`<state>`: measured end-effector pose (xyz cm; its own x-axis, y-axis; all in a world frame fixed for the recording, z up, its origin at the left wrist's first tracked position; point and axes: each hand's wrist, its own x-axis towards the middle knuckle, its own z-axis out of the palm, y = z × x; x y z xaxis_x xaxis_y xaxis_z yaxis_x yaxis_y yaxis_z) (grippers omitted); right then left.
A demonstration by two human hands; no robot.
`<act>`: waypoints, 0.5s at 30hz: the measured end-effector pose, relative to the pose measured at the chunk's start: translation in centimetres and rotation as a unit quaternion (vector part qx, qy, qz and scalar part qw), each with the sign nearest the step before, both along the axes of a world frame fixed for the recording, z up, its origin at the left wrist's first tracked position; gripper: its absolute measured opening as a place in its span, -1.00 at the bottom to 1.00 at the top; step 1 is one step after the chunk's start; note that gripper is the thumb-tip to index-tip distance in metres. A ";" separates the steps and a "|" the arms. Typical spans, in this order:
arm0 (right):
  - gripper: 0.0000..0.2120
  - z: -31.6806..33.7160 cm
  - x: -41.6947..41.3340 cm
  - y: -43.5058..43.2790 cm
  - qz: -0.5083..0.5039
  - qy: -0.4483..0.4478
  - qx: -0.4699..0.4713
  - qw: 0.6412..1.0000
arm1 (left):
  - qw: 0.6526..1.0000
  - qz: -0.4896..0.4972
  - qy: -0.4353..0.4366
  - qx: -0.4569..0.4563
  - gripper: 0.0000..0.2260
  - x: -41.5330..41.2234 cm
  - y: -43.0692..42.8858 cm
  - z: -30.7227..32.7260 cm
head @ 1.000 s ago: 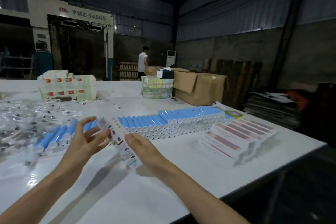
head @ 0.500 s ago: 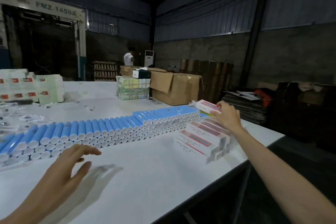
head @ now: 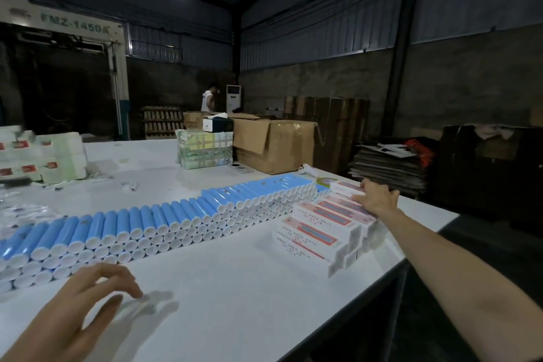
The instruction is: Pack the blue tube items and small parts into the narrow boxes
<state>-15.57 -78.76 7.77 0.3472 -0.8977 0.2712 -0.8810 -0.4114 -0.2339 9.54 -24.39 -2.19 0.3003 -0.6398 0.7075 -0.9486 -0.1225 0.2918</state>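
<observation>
- Right hand point(head: 377, 198) is out at the far end of the stack of boxes point(head: 320, 229). Its fingers lie over the near end of the top box point(head: 346, 187). The thumb is hidden, so I cannot tell whether it pinches the box or only rests on it.
- Left hand point(head: 79, 308) hangs low over the table point(head: 235, 288), fingers loosely curled, holding nothing.
- The tubes point(head: 176, 220) lie in a long bank across the table, several layers deep, white caps towards us. The boxes sit just beside the bank's right end, near the table edge.
- The boxes look like thin printed card: probably light, stiff along their length and easy to dent on the faces. Best taken by the two long edges, thumb one side and fingers the other, without squeezing the flat panel.
- That stack is staggered and close to the edge, so lift the top box straight up; dragging it could pull its neighbours off.
- The tubes look smooth and round, so they may roll and slip. Take one from the top row by the barrel, or the bank may tumble.
- The clear packets point(head: 23, 211) at far left are too blurred to judge.
</observation>
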 end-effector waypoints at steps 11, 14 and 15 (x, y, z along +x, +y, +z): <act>-0.90 -2.3 14.5 17.1 0.304 -0.314 0.005 0.900 | 0.990 0.095 0.082 0.057 -0.81 -2.6 2.3 2.7; -0.91 -4.6 18.9 27.8 0.430 -0.354 0.102 0.824 | 0.976 0.183 0.087 0.077 -0.82 -2.6 5.0 3.9; -0.88 -5.4 20.0 31.2 0.467 -0.353 0.127 0.801 | 0.969 0.217 0.085 0.082 -0.82 -2.6 6.4 4.2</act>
<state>4.42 -47.60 2.37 0.7393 -0.3931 0.5468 0.1728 -0.6741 -0.7182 6.98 -18.02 2.00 0.6691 -0.5273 0.5236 -0.7375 -0.5576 0.3810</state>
